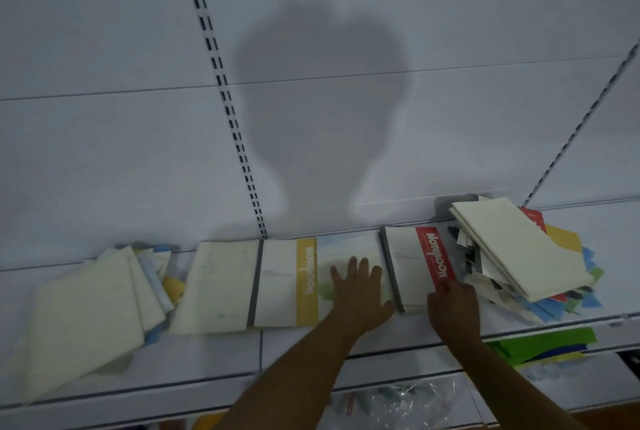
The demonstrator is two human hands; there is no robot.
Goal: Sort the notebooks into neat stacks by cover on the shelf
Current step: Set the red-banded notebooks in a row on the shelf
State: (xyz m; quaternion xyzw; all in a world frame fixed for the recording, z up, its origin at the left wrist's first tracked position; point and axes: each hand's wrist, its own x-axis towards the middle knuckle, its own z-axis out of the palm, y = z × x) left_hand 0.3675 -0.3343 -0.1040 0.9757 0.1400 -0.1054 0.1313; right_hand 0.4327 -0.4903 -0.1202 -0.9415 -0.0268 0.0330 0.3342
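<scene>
On the white shelf [207,360] lie notebooks in a row. A cream-covered notebook [218,287] is beside one with a yellow band [306,282]. My left hand [360,291] rests flat with spread fingers on a pale sky-and-grass cover [349,246]. To its right lies a notebook with a red band [433,256]; my right hand [453,308] is at its near right corner, and how its fingers lie is unclear. A messy heap of mixed notebooks [519,256] sits at the right, and a loose fan of cream notebooks [93,311] at the left.
The white back panel [346,100] with slotted uprights [225,93] rises behind the shelf. A lower shelf holds green, blue and yellow items [543,348] at the right and clear plastic wrapping [398,398] below my arms.
</scene>
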